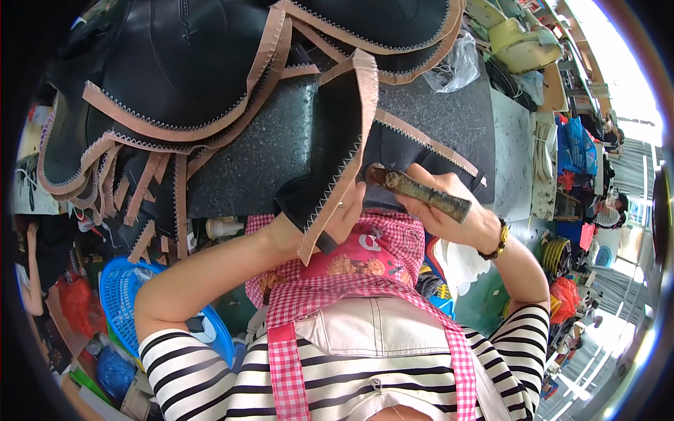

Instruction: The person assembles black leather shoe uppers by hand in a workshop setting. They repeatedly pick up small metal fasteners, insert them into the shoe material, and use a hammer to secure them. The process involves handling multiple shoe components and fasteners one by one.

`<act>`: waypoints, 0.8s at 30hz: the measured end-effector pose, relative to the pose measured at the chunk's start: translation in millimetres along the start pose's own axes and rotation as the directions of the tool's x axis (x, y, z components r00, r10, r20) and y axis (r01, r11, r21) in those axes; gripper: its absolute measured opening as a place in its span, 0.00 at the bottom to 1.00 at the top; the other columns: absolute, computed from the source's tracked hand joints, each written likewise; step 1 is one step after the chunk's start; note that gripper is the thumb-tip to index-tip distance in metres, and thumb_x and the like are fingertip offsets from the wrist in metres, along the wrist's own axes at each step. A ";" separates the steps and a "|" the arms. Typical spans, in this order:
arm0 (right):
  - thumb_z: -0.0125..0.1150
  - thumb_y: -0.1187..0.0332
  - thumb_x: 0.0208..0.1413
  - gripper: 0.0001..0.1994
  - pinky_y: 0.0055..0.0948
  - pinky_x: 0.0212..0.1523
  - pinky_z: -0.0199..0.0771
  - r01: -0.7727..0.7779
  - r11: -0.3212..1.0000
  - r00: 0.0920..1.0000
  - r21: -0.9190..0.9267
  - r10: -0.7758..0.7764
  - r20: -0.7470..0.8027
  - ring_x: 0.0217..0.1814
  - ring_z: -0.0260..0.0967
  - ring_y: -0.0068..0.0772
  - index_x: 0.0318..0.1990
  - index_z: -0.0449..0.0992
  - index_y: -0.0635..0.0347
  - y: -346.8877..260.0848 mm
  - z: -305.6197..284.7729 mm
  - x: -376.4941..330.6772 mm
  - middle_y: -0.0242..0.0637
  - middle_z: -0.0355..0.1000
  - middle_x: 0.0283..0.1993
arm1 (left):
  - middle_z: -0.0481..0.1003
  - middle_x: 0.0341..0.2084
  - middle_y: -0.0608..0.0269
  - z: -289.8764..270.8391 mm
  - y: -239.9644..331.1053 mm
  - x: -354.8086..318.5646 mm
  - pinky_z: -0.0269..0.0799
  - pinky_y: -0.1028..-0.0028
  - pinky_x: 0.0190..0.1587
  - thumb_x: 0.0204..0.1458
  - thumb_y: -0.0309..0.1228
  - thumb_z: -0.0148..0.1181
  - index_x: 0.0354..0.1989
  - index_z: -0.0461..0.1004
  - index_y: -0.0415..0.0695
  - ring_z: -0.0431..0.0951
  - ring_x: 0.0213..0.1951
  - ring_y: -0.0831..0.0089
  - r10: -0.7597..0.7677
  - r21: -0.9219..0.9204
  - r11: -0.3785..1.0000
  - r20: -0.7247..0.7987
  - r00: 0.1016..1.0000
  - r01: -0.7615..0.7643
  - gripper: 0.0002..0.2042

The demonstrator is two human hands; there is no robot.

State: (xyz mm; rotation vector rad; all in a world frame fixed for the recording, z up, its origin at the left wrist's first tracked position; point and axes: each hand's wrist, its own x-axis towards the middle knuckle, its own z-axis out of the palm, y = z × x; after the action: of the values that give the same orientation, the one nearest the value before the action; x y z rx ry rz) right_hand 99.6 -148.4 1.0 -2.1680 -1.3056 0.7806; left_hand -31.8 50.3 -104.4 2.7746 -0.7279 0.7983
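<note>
My right hand [449, 207] is closed around a short, worn hammer [430, 195] with a stained wooden handle. Its rusty-looking head [377, 173] is just beyond the fingertips, over black leather at the table's near edge. My left hand [342, 219] grips a black leather piece [337, 126] with a tan, zigzag-stitched border [351, 165]. Part of that piece hangs over the hand and hides the palm. Below the hammer head, a second tan-edged border [428, 142] lies on the table, and the left fingertips sit close to the head.
Large black leather panels [175, 63] with tan stitched edges pile up at the far left. The speckled dark table [239, 175] lies beneath. A clear plastic bag [456, 67] rests at the far right. A blue basket [121, 291] stands below my left elbow.
</note>
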 end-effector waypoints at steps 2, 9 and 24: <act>0.59 0.71 0.56 0.10 0.43 0.22 0.64 -0.001 1.000 0.996 -0.024 0.004 0.090 0.24 0.68 0.57 0.37 0.62 0.62 1.3 -8.4 7.5 0.49 0.66 0.20 | 0.75 0.43 0.40 1.7 0.3 -4.9 0.72 0.57 0.55 0.50 0.27 0.54 0.47 0.74 0.32 0.76 0.50 0.48 0.005 -0.008 1.000 -0.013 1.000 -0.005 0.17; 0.59 0.73 0.50 0.13 0.45 0.22 0.65 0.036 0.995 0.977 -0.090 -0.016 0.210 0.23 0.68 0.58 0.39 0.62 0.63 0.9 -13.8 18.9 0.49 0.66 0.18 | 0.75 0.37 0.44 -8.6 -9.5 5.3 0.71 0.54 0.55 0.50 0.27 0.55 0.45 0.75 0.32 0.76 0.48 0.46 0.248 0.286 0.921 0.091 0.965 -0.264 0.15; 0.53 0.71 0.61 0.11 0.31 0.27 0.69 -0.063 0.996 0.873 -0.065 0.023 -0.487 0.23 0.67 0.40 0.50 0.70 0.58 34.5 -17.2 -12.0 0.44 0.70 0.30 | 0.72 0.30 0.52 -38.3 1.2 32.2 0.77 0.65 0.43 0.42 0.24 0.56 0.35 0.73 0.39 0.79 0.36 0.56 -0.111 -0.260 0.956 0.112 0.988 0.137 0.10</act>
State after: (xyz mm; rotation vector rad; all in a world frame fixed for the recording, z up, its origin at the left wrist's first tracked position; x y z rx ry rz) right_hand 128.3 -175.8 -6.8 -2.2613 -1.0381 0.1678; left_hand -26.1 46.9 -54.8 2.5968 -0.6179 0.5043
